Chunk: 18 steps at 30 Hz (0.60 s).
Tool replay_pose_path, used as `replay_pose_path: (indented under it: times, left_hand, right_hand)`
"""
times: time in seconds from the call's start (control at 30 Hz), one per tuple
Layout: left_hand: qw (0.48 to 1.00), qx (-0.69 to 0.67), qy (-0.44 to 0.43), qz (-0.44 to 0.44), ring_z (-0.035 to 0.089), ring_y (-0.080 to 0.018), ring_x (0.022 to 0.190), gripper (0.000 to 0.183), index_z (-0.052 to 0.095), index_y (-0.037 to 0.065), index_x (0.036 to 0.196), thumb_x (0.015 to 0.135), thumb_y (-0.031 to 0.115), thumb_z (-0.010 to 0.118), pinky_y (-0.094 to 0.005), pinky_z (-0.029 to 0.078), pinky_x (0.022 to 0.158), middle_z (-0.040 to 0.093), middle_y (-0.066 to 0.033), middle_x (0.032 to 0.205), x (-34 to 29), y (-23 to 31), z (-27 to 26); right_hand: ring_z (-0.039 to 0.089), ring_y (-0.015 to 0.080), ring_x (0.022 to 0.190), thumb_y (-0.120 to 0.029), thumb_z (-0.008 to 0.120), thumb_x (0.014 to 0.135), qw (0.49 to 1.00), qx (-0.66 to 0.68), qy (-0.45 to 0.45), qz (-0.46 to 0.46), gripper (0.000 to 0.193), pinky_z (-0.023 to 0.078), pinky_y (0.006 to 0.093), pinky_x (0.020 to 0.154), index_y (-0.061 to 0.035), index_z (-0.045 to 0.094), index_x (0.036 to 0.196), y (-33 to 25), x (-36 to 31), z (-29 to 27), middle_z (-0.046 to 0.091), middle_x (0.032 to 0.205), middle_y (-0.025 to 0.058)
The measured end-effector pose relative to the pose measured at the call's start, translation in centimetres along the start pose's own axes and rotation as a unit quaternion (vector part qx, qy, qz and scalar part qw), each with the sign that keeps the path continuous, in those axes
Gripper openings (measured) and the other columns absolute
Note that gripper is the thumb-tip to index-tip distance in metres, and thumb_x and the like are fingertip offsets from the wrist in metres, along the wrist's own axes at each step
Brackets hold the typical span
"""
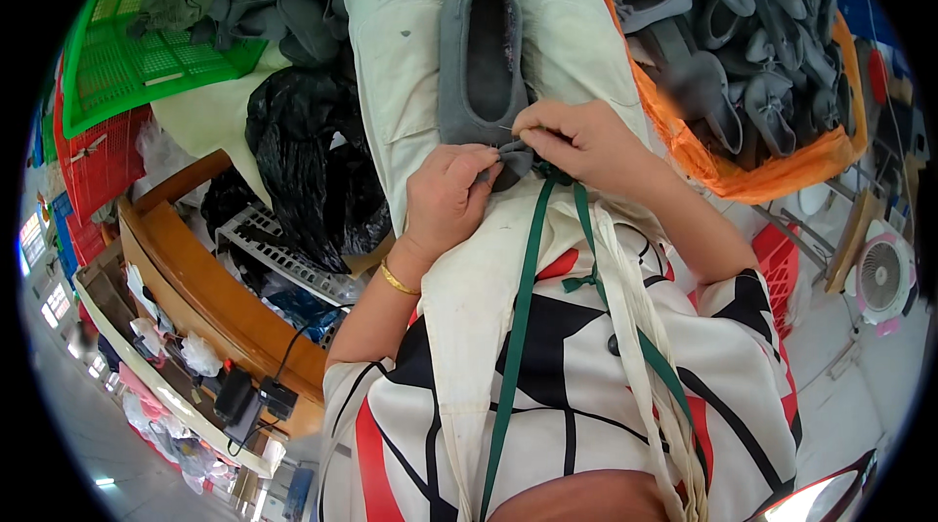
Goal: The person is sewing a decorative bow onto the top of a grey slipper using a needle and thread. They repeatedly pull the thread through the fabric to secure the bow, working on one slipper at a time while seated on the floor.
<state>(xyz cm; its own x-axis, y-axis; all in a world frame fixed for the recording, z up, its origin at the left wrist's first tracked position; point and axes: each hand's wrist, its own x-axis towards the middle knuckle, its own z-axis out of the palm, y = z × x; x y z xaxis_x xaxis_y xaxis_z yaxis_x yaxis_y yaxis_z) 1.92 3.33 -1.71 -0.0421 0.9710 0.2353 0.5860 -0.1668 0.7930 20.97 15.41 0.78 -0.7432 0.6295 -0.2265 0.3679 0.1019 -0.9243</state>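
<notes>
A grey slip-on shoe (451, 63) lies on a white cloth-covered cushion (391, 83) over my lap, its opening upward and its toe toward me. At the toe sits a small grey fabric bow (515, 163). My left hand (449, 195) is closed, thumb and forefinger pinching the left side of that bow. Just right of it, my right hand (576, 136) is closed in a pinch over the front of the shoe's opening. A thin needle (507, 128) shows only as a fine line at the right fingertips. Dark green ribbons (528, 297) hang down toward me from below the toe.
Many grey shoes fill an orange-rimmed bag (752, 180) at the far right. More grey shoes (293, 4) pile up at the far left beside a green plastic basket (147, 58). Black plastic bags (308, 151) and a wooden drawer (215, 268) stand left. A fan (882, 273) is at right.
</notes>
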Motion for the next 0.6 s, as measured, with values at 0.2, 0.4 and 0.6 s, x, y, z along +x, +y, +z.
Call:
replay_pose_path:
  times: [0.2, 0.4, 0.6]
  left_hand:
    - [1.0, -0.004, 0.02, 0.008, 0.068, -0.0263, 0.081, 0.03, 0.063, 0.007, 0.095, 0.07, -0.004, 0.075, -0.0344, 0.054, 0.067, 0.071, -0.0075, 0.09, -0.37, -0.69, 0.46]
    - [1.0, -0.005, 0.026, 0.012, 0.067, -0.0257, 0.079, 0.031, 0.062, 0.007, 0.094, 0.069, -0.005, 0.075, -0.0342, 0.054, 0.066, 0.071, -0.0066, 0.09, -0.32, -0.74, 0.46]
    - [1.0, -0.015, 0.021, 0.002, 0.068, -0.0264, 0.079, 0.025, 0.065, 0.004, 0.093, 0.074, -0.005, 0.077, -0.0329, 0.054, 0.068, 0.071, -0.0112, 0.089, -0.34, -0.63, 0.32]
  right_hand:
    - [0.065, 0.0367, 0.072, -0.017, 0.06, 0.088, 0.991, -0.13, -0.017, -0.04, 0.016, 0.052, 0.0431, 0.066, -0.0106, 0.069, 0.1, 0.77, 0.68, 0.67, 0.067, 0.077, 0.0158]
    - [0.065, 0.0374, 0.072, -0.016, 0.06, 0.087, 0.988, -0.146, -0.027, -0.035, 0.016, 0.052, 0.045, 0.066, -0.0103, 0.069, 0.099, 0.59, 0.87, 0.71, 0.067, 0.077, 0.0164]
    - [0.065, 0.0376, 0.073, -0.016, 0.059, 0.086, 0.987, -0.156, -0.036, -0.034, 0.017, 0.051, 0.0455, 0.066, -0.0093, 0.069, 0.099, 0.38, 0.99, 0.62, 0.067, 0.078, 0.017]
